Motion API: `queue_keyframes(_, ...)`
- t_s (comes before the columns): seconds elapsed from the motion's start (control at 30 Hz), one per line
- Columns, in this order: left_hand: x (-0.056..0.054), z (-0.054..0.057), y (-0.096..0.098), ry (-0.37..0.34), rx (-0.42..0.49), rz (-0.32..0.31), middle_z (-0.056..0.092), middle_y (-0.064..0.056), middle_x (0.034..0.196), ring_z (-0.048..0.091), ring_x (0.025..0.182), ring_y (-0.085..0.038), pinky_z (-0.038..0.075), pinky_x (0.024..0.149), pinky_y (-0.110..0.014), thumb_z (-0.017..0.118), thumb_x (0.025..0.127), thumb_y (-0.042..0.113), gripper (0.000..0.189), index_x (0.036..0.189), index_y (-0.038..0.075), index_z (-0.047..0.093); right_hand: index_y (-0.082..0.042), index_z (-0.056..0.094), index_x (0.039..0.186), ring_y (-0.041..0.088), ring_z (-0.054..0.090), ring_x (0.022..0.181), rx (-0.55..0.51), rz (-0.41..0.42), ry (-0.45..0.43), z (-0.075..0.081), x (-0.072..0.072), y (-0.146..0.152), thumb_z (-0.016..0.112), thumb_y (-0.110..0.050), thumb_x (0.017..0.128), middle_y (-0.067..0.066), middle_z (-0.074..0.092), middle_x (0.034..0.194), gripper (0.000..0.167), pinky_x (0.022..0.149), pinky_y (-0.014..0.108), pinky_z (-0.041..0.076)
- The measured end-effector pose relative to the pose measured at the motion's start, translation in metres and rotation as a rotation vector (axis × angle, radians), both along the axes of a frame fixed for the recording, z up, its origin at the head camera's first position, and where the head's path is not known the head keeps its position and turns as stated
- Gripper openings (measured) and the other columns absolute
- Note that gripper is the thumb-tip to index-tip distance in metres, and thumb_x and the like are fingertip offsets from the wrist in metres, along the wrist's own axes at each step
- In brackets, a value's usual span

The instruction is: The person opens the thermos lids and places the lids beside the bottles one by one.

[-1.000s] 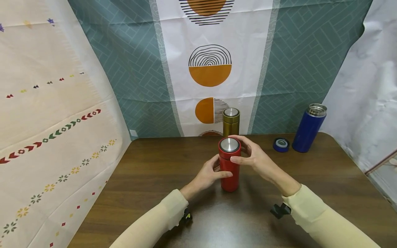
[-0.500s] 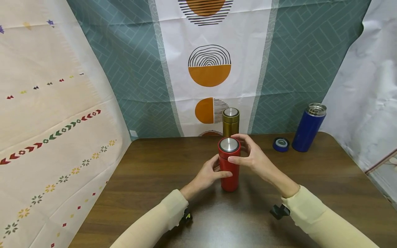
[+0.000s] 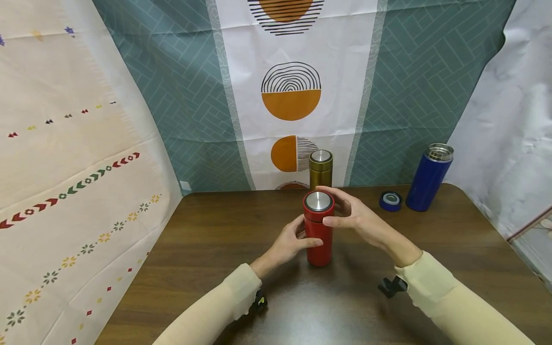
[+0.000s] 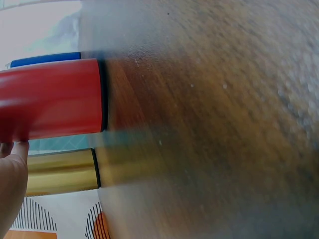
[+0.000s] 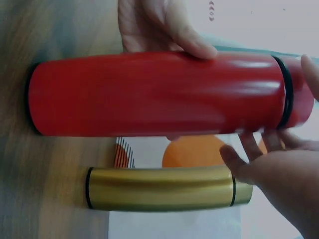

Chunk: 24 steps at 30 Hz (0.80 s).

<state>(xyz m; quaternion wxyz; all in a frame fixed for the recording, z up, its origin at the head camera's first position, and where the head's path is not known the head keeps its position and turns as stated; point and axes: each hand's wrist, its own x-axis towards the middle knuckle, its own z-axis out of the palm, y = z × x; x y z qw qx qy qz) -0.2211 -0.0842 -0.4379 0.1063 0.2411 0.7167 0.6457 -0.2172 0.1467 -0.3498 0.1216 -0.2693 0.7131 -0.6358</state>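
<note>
A red thermos flask (image 3: 319,249) with a steel-topped lid (image 3: 318,201) stands upright on the table. My left hand (image 3: 288,243) grips its body from the left, thumb across the front. On the right, my right hand (image 3: 351,218) curls round the lid, thumb in front and fingers behind; its fingertips (image 5: 271,142) show below the flask in the right wrist view. A dark ring (image 5: 286,92) separates lid and body. Behind the red flask stands a gold thermos (image 3: 321,175), its lower part hidden in the head view.
A blue thermos (image 3: 427,184) without its lid stands at the back right of the brown table (image 3: 207,220). Its blue lid (image 3: 391,201) lies upside down just left of it. A patterned cloth (image 3: 194,120) hangs behind the table.
My right hand has shifted round the lid: its thumb moved left, then back to the right, with the forearm following. The left hand and the red flask have stayed in place.
</note>
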Motion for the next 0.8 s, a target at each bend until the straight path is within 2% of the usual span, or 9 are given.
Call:
queue_keyframes(0.13, 0.0, 0.0, -0.001, 0.012, 0.004, -0.004, 0.059, -0.004, 0.145, 0.058, 0.134, -0.017, 0.043, 0.115, -0.037, 0.081, 0.093, 0.02, 0.066, 0.15, 0.014, 0.05, -0.017, 0.037, 0.158, 0.04, 0.043, 0.142, 0.071, -0.122, 0.082, -0.001, 0.008, -0.009, 0.08, -0.028, 0.09, 0.01, 0.048, 0.152, 0.081, 0.111, 0.066, 0.039)
queue_keyframes(0.2, -0.001, -0.001, 0.0, 0.02, 0.01, -0.008, 0.059, -0.005, 0.145, 0.058, 0.134, -0.018, 0.043, 0.115, -0.037, 0.081, 0.093, 0.018, 0.066, 0.15, 0.013, 0.05, -0.016, 0.04, 0.154, 0.041, 0.045, 0.139, 0.098, -0.185, 0.116, -0.002, 0.01, -0.014, 0.083, -0.03, 0.089, 0.011, 0.05, 0.148, 0.08, 0.108, 0.066, 0.042)
queue_keyframes(0.27, -0.001, -0.001, 0.0, 0.024, 0.011, -0.01, 0.059, -0.005, 0.145, 0.059, 0.133, -0.018, 0.044, 0.114, -0.037, 0.081, 0.093, 0.018, 0.066, 0.15, 0.014, 0.05, -0.016, 0.042, 0.151, 0.04, 0.046, 0.138, 0.102, -0.214, 0.126, -0.001, 0.011, -0.016, 0.083, -0.029, 0.088, 0.011, 0.052, 0.145, 0.076, 0.107, 0.064, 0.044)
queue_keyframes(0.33, -0.002, -0.002, 0.0, 0.025, 0.009, -0.011, 0.059, -0.004, 0.145, 0.059, 0.133, -0.017, 0.044, 0.114, -0.036, 0.081, 0.093, 0.018, 0.066, 0.15, 0.014, 0.05, -0.016, 0.044, 0.151, 0.038, 0.047, 0.137, 0.088, -0.203, 0.119, -0.001, 0.01, -0.015, 0.082, -0.025, 0.089, 0.01, 0.054, 0.144, 0.073, 0.107, 0.061, 0.045)
queue_keyframes(0.5, -0.002, -0.003, 0.0, 0.018, 0.005, -0.008, 0.061, -0.004, 0.143, 0.06, 0.132, -0.018, 0.044, 0.114, -0.036, 0.081, 0.092, 0.02, 0.065, 0.149, 0.014, 0.051, -0.014, 0.043, 0.155, 0.034, 0.05, 0.136, 0.018, -0.075, 0.049, 0.001, 0.005, -0.009, 0.077, -0.017, 0.093, 0.011, 0.056, 0.145, 0.071, 0.108, 0.047, 0.047)
queue_keyframes(0.57, -0.002, -0.003, -0.001, 0.015, 0.01, -0.007, 0.061, -0.005, 0.142, 0.06, 0.132, -0.018, 0.045, 0.114, -0.036, 0.082, 0.092, 0.021, 0.065, 0.149, 0.014, 0.051, -0.015, 0.04, 0.158, 0.034, 0.049, 0.137, 0.004, -0.046, 0.026, 0.001, 0.004, -0.008, 0.076, -0.016, 0.093, 0.012, 0.055, 0.147, 0.074, 0.108, 0.046, 0.046)
queue_keyframes(0.63, -0.002, -0.003, -0.001, 0.016, 0.014, -0.009, 0.061, -0.004, 0.143, 0.06, 0.132, -0.018, 0.045, 0.114, -0.036, 0.082, 0.092, 0.021, 0.065, 0.149, 0.014, 0.051, -0.017, 0.037, 0.16, 0.034, 0.048, 0.138, 0.027, -0.061, 0.041, -0.001, 0.005, -0.009, 0.077, -0.021, 0.093, 0.011, 0.052, 0.149, 0.078, 0.11, 0.049, 0.046)
queue_keyframes(0.8, -0.002, -0.003, -0.001, 0.026, 0.021, -0.018, 0.059, -0.004, 0.144, 0.059, 0.133, -0.018, 0.044, 0.114, -0.035, 0.081, 0.093, 0.018, 0.065, 0.15, 0.013, 0.051, -0.018, 0.037, 0.155, 0.037, 0.047, 0.138, 0.107, -0.204, 0.119, -0.003, 0.011, -0.016, 0.083, -0.03, 0.088, 0.011, 0.05, 0.148, 0.082, 0.108, 0.063, 0.043)
